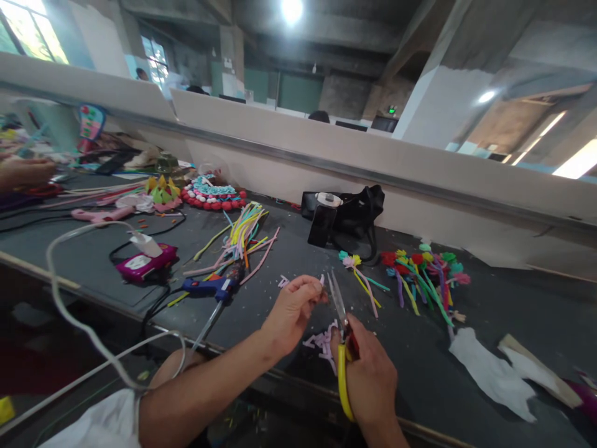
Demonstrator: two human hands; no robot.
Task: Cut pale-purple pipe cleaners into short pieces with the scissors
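My right hand (370, 367) grips a pair of scissors (342, 358) with a yellow handle, its narrow blades slightly parted and pointing up. Just left of the blades, my left hand (291, 311) is closed, thumb against fingers, on a short lilac pipe cleaner piece (321, 280) of which only a small end shows. Below, between both hands, a little heap of cut lilac pipe cleaner pieces (321, 342) lies on the dark table. A few similar bits (283, 282) rest just beyond my left wrist.
A blue glue gun (212, 287) and a bundle of pastel pipe cleaners (247, 227) lie to the left, near a purple power strip (147, 262). Pipe cleaner flowers (426, 267) and crumpled white paper (489, 373) are at right. A black bag (357, 214) stands behind. Another person's hand (28, 171) is at far left.
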